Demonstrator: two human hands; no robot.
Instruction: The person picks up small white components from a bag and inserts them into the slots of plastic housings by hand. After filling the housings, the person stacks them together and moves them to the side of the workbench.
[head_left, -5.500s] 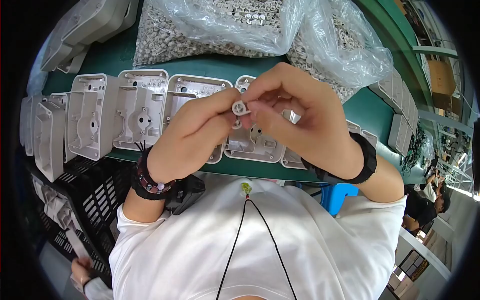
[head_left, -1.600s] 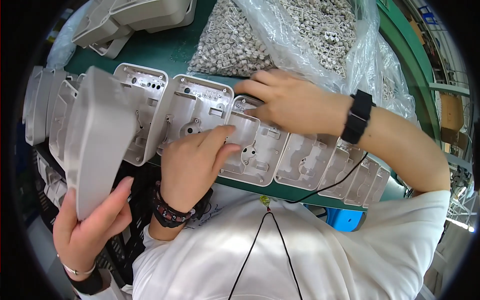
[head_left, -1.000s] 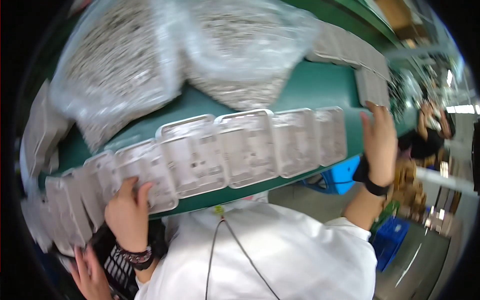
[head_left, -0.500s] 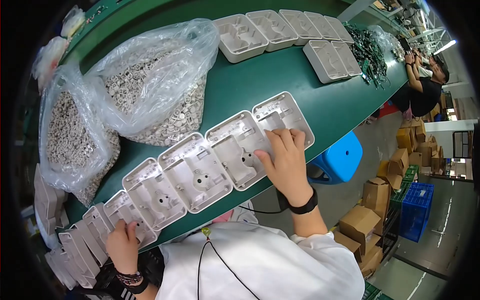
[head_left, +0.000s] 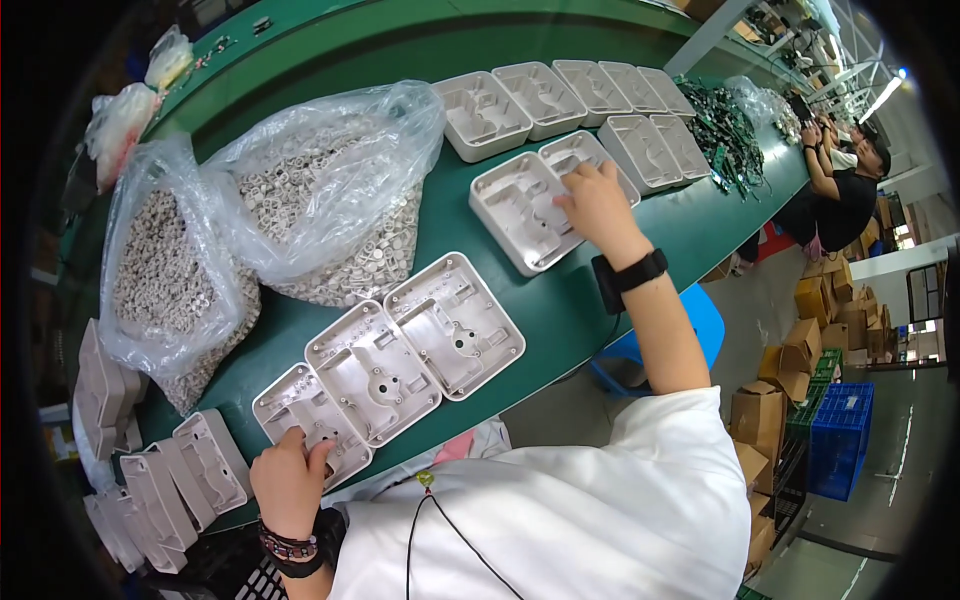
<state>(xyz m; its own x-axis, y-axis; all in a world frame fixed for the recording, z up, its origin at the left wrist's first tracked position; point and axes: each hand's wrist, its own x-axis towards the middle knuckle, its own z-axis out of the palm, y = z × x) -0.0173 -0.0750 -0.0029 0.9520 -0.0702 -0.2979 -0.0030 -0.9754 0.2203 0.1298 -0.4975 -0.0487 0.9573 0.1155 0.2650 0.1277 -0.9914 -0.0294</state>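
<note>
Head view, clock positions read from the middle of the frame. Green table [head_left: 560, 310] carries shallow grey-white plastic housings in several groups, many lying open side up.

Left hand [head_left: 287, 485], between 7 and 8 o'clock: over the near corner of the end housing [head_left: 297, 405] in a row of three. Thumb and forefinger of this grip are spread apart (the other fingers are hard to make out). Middle housing [head_left: 362, 362] and third housing [head_left: 448, 325] run on from it toward the centre, side by side; dark round holes show in their floors.

Right hand [head_left: 605, 205], 2 o'clock: forearm enters from between 3 and 4, black band [head_left: 635, 272] at the wrist. Fingers lie over the outer housing [head_left: 573, 147], thumb near the wall shared with the inner housing [head_left: 518, 210]; both sit at 1 o'clock, well apart from the row of three. Whether this grip pinches a wall or only rests on it, I cannot say (the hand covers the contact).

Surroundings: smaller clear bag [head_left: 165, 265] at 9 o'clock and wider clear bag [head_left: 300, 190] at 10, both full of small pale parts. More housings [head_left: 545, 95] line the far side from 12 to 1; dark green tangle [head_left: 735, 130] at 2. Tilted housings [head_left: 210, 462] lean together at 8. Blue stool [head_left: 705, 325] stands past the table edge at 3 (partly behind the forearm).
</note>
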